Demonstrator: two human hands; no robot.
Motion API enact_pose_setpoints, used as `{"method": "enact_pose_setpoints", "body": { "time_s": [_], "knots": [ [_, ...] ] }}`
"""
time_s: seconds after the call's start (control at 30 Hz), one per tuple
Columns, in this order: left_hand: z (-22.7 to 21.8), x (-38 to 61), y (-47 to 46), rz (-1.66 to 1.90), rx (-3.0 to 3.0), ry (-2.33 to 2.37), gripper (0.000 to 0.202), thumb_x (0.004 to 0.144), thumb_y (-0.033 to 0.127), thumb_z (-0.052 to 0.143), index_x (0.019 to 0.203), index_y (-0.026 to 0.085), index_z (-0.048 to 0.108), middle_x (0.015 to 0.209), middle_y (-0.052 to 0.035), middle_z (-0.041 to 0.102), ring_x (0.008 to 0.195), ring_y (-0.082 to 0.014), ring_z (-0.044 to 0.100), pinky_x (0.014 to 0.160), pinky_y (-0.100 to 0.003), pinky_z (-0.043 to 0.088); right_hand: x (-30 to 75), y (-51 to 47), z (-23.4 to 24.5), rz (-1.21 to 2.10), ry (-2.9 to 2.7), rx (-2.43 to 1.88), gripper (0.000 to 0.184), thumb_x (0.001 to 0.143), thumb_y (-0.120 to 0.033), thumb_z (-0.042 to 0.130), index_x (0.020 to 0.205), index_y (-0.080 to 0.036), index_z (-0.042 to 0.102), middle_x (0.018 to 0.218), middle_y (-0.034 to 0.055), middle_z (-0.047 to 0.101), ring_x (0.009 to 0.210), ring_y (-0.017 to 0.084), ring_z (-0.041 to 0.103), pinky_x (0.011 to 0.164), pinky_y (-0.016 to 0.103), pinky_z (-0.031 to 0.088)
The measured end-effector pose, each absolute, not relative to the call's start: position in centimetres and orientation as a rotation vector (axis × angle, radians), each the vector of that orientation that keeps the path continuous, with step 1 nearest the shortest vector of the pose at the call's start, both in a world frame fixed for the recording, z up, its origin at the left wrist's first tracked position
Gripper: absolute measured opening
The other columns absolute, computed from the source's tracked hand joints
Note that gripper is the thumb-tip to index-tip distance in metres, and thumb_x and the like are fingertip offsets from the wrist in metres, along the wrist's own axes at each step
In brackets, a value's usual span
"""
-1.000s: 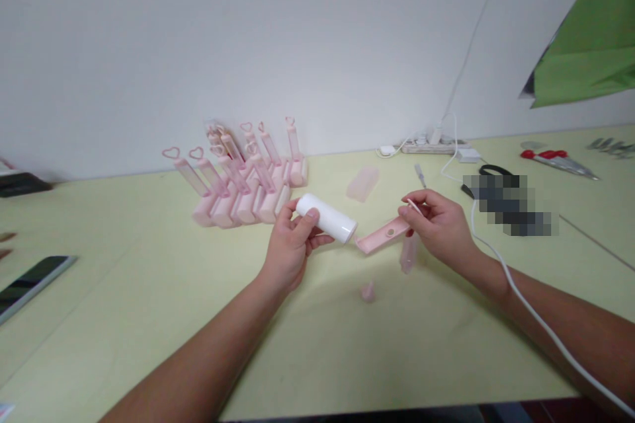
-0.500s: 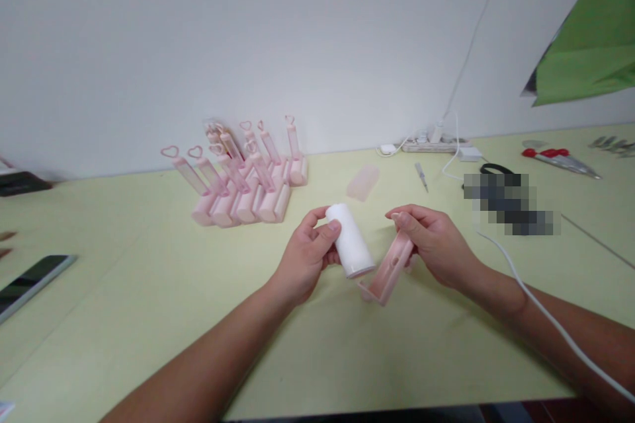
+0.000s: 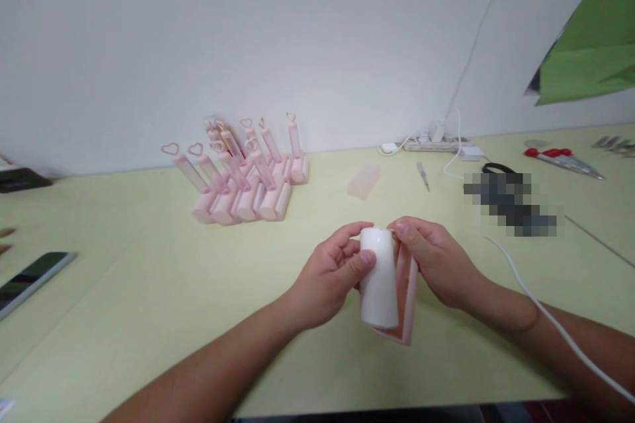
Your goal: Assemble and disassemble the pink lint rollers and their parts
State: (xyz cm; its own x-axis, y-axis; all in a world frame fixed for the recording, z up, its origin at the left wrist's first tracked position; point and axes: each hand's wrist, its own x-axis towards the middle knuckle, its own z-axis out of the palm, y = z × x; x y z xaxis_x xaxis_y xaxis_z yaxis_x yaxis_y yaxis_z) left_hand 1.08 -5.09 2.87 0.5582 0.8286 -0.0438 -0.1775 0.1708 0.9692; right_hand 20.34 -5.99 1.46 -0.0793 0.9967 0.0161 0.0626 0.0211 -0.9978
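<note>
A white lint roll is gripped in my left hand, thumb across its front and fingers behind and at its upper end. My right hand pinches the upper end of an open pink plastic case, a long hollow trough. The roll stands nearly upright in front of the case and covers much of its hollow. Whether the roll touches the inside of the case, I cannot tell. Beyond my hands, a translucent pink plastic piece lies flat on the table.
Several pink lint rollers with heart-ended handles stand in rows at the back left. A phone lies at far left. Behind on the right are a small pen-like tool, a power strip and red-handled scissors. A white cable crosses my right forearm.
My left hand has carried the white roll right and toward me, in front of the pink case. The case has turned more upright in my right hand.
</note>
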Motion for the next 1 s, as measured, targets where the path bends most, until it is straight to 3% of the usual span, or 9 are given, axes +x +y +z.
{"method": "enact_pose_setpoints", "body": {
  "time_s": [0.1, 0.27, 0.43, 0.53, 0.67, 0.87, 1.0],
  "knots": [
    [3.1, 1.0, -5.9, 0.721, 1.269, 0.622, 0.054, 0.089, 0.040, 0.064, 0.134, 0.022, 0.040, 0.099, -0.0051, 0.060, 0.078, -0.0130, 0.054, 0.065, -0.023, 0.041, 20.2, -6.2, 1.4, 1.171, -1.411, -1.197, 0.041, 0.095, -0.056, 0.048, 0.082, -0.018, 0.058, 0.060, -0.0022, 0.055, 0.051, 0.011, 0.050, 0.046, 0.022, 0.040],
    [3.7, 0.9, -7.8, 0.621, 1.461, 0.696, 0.086, 0.082, 0.034, 0.072, 0.147, 0.033, 0.015, 0.113, -0.0080, 0.057, 0.085, -0.0176, 0.058, 0.068, -0.028, 0.049, 20.3, -7.1, 1.8, 1.083, -1.500, -1.109, 0.046, 0.095, -0.063, 0.042, 0.089, -0.019, 0.056, 0.062, -0.0019, 0.051, 0.052, 0.011, 0.046, 0.046, 0.022, 0.037],
    [5.2, 0.0, -7.8, 0.767, 1.991, 0.620, 0.077, 0.084, 0.018, 0.065, 0.147, 0.034, 0.024, 0.130, -0.0101, 0.051, 0.097, -0.0195, 0.059, 0.077, -0.030, 0.051, 20.6, -8.3, 2.2, 1.227, -1.496, -0.900, 0.047, 0.091, -0.067, 0.046, 0.102, -0.022, 0.052, 0.072, -0.0021, 0.049, 0.056, 0.010, 0.043, 0.048, 0.021, 0.036],
    [6.1, -1.2, -6.8, 0.719, 2.262, 0.532, 0.077, 0.081, 0.010, 0.061, 0.146, 0.035, 0.028, 0.122, -0.0074, 0.056, 0.097, -0.0189, 0.059, 0.082, -0.030, 0.049, 20.7, -8.5, 2.5, 1.476, -1.454, -0.797, 0.041, 0.090, -0.060, 0.056, 0.107, -0.024, 0.049, 0.072, -0.0043, 0.046, 0.054, 0.009, 0.040, 0.045, 0.019, 0.036],
    [6.6, -2.5, -5.7, 0.470, 2.534, 0.535, 0.076, 0.077, 0.005, 0.054, 0.144, 0.037, 0.037, 0.114, -0.0046, 0.058, 0.092, -0.0175, 0.058, 0.077, -0.028, 0.047, 20.8, -7.9, 2.9, 1.672, -1.449, -0.713, 0.044, 0.081, -0.052, 0.073, 0.104, -0.021, 0.051, 0.078, -0.0019, 0.053, 0.065, 0.012, 0.051, 0.055, 0.023, 0.049],
    [6.5, -2.8, -5.0, 0.304, 2.742, 0.574, 0.068, 0.082, 0.014, 0.056, 0.145, 0.038, 0.040, 0.119, -0.0041, 0.059, 0.095, -0.0192, 0.059, 0.077, -0.028, 0.046, 20.6, -7.4, 2.3, 1.802, -1.442, -0.677, 0.035, 0.081, -0.041, 0.076, 0.098, -0.022, 0.051, 0.079, -0.0020, 0.056, 0.072, 0.013, 0.055, 0.063, 0.026, 0.051],
    [6.2, -2.7, -4.5, 0.371, 2.773, 0.554, 0.056, 0.089, 0.047, 0.062, 0.142, 0.036, 0.046, 0.114, -0.0051, 0.063, 0.090, -0.0190, 0.061, 0.073, -0.027, 0.044, 20.5, -7.6, 2.0, 1.743, -1.439, -0.726, 0.035, 0.079, -0.038, 0.078, 0.096, -0.022, 0.052, 0.083, -0.0009, 0.058, 0.077, 0.014, 0.056, 0.066, 0.026, 0.049]
  ]
}}
